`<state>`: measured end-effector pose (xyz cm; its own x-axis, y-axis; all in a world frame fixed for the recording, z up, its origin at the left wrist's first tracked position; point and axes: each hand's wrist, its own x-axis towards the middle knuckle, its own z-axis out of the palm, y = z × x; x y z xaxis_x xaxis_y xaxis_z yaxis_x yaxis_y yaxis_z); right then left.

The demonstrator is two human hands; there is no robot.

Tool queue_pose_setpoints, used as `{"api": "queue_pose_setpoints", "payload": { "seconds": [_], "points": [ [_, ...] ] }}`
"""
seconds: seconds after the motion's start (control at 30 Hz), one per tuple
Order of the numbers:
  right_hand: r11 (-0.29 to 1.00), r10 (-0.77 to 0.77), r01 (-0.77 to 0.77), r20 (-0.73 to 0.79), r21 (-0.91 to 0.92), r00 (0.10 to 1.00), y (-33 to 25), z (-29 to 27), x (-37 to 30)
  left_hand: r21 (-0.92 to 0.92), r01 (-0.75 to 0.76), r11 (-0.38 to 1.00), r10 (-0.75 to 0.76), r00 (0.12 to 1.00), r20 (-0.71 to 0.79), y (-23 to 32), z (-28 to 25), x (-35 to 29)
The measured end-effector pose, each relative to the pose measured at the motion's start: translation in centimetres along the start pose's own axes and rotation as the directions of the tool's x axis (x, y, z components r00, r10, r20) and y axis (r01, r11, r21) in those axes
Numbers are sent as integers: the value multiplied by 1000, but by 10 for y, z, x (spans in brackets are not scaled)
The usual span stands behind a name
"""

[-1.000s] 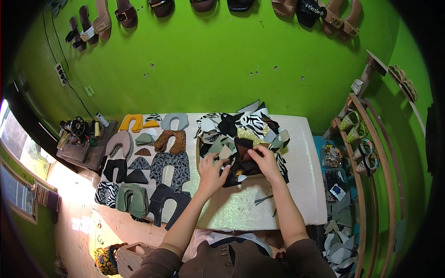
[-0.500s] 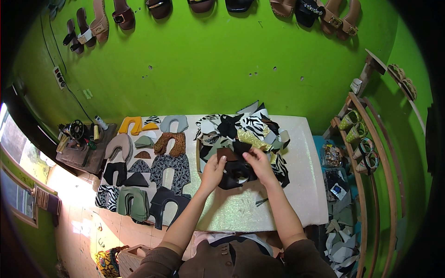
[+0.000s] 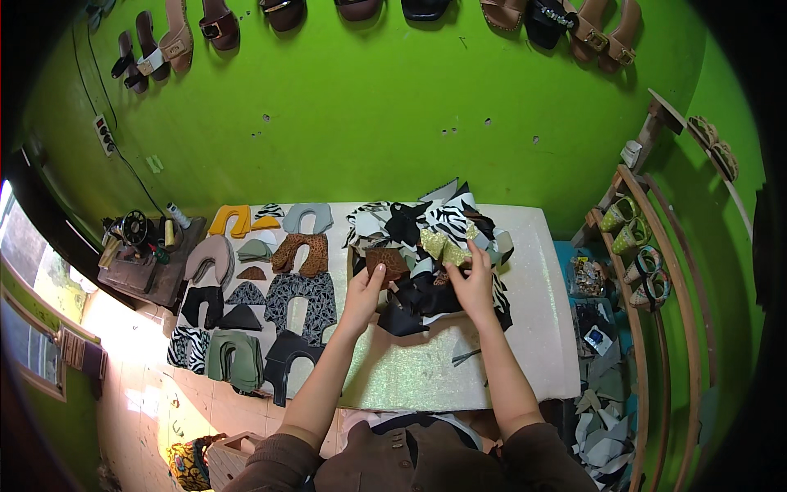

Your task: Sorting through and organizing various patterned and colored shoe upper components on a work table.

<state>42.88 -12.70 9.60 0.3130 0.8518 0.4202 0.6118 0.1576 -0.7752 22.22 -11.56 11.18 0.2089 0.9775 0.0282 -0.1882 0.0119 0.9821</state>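
Note:
Over a heap of material scraps on the table, my left hand (image 3: 361,297) pinches a brown scrap (image 3: 390,264) between thumb and fingers. To its right, my right hand (image 3: 473,283) has its thumb and fingers closed on a glittery gold scrap (image 3: 456,252). Black scraps (image 3: 402,318) lie just below and between the hands. Behind them the heap holds zebra-striped scraps (image 3: 447,220), along with white and grey ones. How deep the pile goes under the hands is hidden.
Left on the pale table (image 3: 525,353), cut pieces lie in rows, many arched, such as a leopard-print one (image 3: 300,253) and green ones (image 3: 235,359). A sewing machine (image 3: 135,230) stands far left. A wooden rack (image 3: 656,287) with sandals and scrap-filled bins (image 3: 605,435) are at right.
The black scrap has left my right hand, which has moved right onto a gold scrap. My left hand has shifted slightly left with the brown scrap, whose face now shows more.

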Motion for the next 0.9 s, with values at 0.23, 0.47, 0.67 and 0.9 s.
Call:
{"api": "queue_pose_setpoints", "payload": {
  "seconds": [0.23, 0.47, 0.67, 0.9],
  "points": [
    [977, -198, 135, 482, 163, 853, -25, 2, -10, -216, 112, 970, -40, 949, 313, -8, 5, -3],
    [854, -491, 504, 124, -127, 862, -29, -17, -2, -115, 111, 987, -41, 873, 486, -8, -3, -14],
    [729, -589, 631, 224, -267, 776, -40, -5, -21, 133, 112, 985, -147, 945, 291, -9, 22, -14],
    [880, -396, 430, 188, -204, 899, -21, -11, -31, 17, 38, 999, -41, 965, 258, -8, 12, -22]
  ]
}}
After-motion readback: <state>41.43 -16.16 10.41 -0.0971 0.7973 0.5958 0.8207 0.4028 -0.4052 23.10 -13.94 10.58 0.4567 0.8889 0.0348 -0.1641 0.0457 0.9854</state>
